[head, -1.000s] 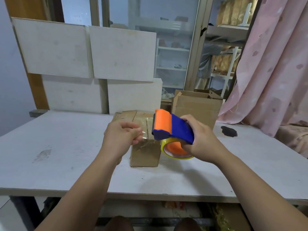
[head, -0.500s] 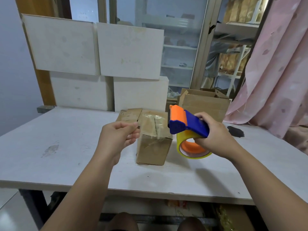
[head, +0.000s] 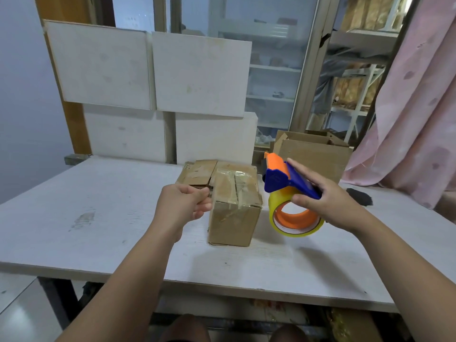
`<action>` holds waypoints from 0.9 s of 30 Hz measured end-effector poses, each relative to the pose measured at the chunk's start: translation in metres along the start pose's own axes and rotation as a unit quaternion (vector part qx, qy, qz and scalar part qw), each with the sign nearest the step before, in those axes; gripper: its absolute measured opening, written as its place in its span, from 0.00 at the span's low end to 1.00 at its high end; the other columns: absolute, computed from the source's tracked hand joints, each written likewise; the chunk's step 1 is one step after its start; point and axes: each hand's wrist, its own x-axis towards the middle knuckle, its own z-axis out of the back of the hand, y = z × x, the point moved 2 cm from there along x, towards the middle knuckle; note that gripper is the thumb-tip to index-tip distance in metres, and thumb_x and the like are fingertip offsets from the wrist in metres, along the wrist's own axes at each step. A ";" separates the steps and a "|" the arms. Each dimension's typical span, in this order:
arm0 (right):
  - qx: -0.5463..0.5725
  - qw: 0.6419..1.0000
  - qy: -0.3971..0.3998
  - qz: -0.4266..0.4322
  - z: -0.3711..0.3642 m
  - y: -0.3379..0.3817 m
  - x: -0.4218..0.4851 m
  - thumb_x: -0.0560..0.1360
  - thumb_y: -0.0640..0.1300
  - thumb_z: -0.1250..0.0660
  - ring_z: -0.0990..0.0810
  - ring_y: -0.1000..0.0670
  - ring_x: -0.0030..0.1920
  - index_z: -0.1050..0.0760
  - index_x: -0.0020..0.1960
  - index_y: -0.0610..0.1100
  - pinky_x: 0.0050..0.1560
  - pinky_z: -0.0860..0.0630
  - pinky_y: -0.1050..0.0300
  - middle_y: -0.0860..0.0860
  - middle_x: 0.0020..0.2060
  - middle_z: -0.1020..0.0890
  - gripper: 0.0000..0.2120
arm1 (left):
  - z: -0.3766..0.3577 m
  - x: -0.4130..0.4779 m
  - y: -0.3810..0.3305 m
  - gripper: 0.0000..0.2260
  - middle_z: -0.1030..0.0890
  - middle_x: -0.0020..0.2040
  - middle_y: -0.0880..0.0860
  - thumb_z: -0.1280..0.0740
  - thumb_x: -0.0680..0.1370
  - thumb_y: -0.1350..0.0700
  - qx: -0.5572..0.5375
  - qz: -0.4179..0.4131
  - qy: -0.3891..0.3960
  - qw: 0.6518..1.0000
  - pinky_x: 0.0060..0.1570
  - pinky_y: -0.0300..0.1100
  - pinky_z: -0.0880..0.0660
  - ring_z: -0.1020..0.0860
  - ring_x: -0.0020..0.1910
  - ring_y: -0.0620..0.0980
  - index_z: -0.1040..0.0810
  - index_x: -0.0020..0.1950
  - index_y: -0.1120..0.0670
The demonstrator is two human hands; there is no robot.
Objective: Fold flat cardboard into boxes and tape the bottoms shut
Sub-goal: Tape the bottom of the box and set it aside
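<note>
A small brown cardboard box stands on the white table, its top flaps sealed with glossy clear tape. My right hand grips a blue and orange tape dispenser with a yellow tape roll, held in the air just right of the box. My left hand hovers at the box's left top edge, thumb and forefinger pinched together on what looks like the clear tape's end; the strip itself hardly shows. A flattened piece of cardboard lies behind the box.
An open cardboard box stands at the back right of the table. A small black object lies by the pink curtain. White panels lean against the wall behind the table.
My hands have drawn apart: the left went left from the dispenser, the right carried the dispenser right of the box and tilted it.
</note>
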 end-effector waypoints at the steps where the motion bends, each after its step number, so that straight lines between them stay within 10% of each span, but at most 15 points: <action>1: -0.004 1.000 0.004 -0.001 -0.001 -0.001 0.001 0.66 0.61 0.31 0.28 0.67 0.58 0.41 0.64 0.79 0.53 0.30 0.66 0.81 0.57 0.32 0.32 | 0.000 0.001 0.001 0.06 0.17 0.34 0.55 0.30 0.76 0.61 -0.001 0.004 0.003 1.000 0.27 0.33 0.26 0.20 0.28 0.44 0.21 0.45 0.64; 27: 0.031 0.999 -0.017 0.005 -0.017 -0.012 -0.004 0.66 0.59 0.31 0.27 0.67 0.56 0.40 0.67 0.72 0.46 0.30 0.76 0.80 0.56 0.30 0.33 | 0.007 0.024 -0.009 0.07 0.19 0.32 0.56 0.29 0.75 0.61 0.036 0.014 0.033 0.999 0.26 0.32 0.26 0.21 0.26 0.44 0.23 0.44 0.64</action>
